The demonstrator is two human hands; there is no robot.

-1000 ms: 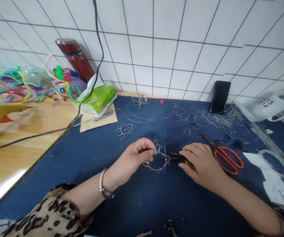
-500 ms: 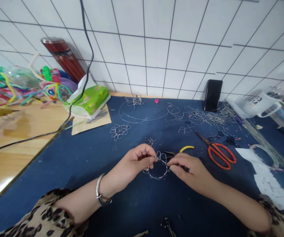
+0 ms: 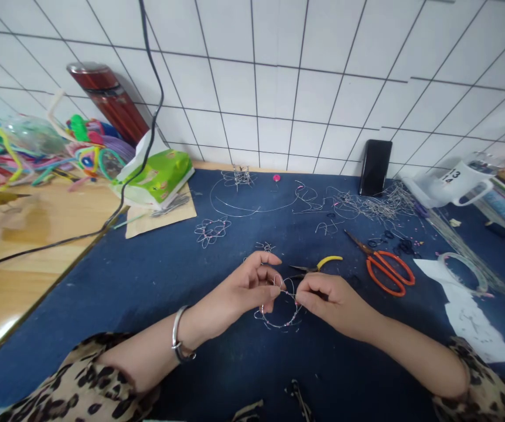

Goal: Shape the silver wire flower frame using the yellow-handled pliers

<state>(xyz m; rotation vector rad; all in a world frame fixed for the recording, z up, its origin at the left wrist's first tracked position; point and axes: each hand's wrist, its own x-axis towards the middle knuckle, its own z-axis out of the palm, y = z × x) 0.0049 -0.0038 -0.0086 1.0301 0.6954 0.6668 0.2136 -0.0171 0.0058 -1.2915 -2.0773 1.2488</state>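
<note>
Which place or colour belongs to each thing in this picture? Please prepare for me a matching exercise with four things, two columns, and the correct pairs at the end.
Column one
1. Wire ring
2. Scissors
3. Phone
4. Pliers

Column two
A. Standing upright by the tiled wall
B. Yellow handle showing
C. Between the left hand and the right hand
D. Orange handles

Right pairs: 1-C, 2-D, 3-A, 4-B
</note>
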